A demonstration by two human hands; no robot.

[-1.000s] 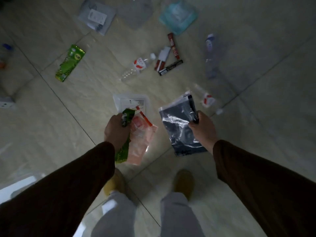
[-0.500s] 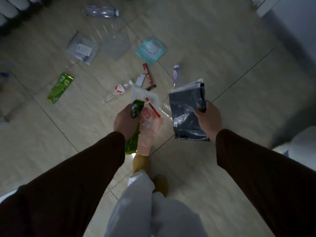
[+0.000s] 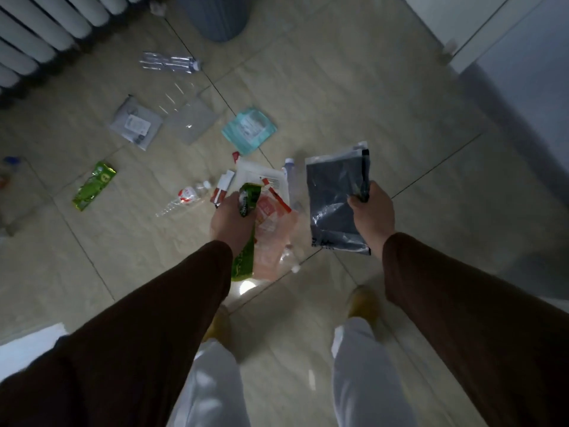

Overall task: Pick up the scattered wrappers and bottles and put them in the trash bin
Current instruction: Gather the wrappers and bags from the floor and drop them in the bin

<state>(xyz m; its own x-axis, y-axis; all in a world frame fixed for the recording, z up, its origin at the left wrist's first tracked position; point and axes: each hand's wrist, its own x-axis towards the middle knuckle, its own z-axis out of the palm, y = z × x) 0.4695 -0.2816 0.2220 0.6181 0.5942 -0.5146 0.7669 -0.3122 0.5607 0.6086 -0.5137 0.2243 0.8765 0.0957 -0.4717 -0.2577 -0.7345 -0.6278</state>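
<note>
My left hand [image 3: 230, 221] grips a bunch of wrappers [image 3: 267, 217]: a green one, a pink-orange one and a white one. My right hand [image 3: 374, 211] holds a dark grey plastic bag [image 3: 334, 204] by its top edge. A grey trash bin [image 3: 215, 16] stands at the top of the view, partly cut off. On the floor lie a green wrapper [image 3: 94, 185], a clear bottle with a red label [image 3: 184, 197], a crushed clear bottle [image 3: 169, 63], a teal packet [image 3: 248, 130], two grey mailer bags [image 3: 135, 123] and a bottle [image 3: 289, 169] half hidden behind the held wrappers.
A white radiator [image 3: 46, 29] runs along the top left. A white door and frame [image 3: 508, 41] fill the upper right. A small bottle [image 3: 10, 163] lies at the left edge. My legs and yellow shoes [image 3: 363, 303] are below on the tiled floor.
The view has tilted up and forward: the bin, radiator and door have come into sight. Both hands keep their wrappers and have risen slightly; my feet have shifted in a step.
</note>
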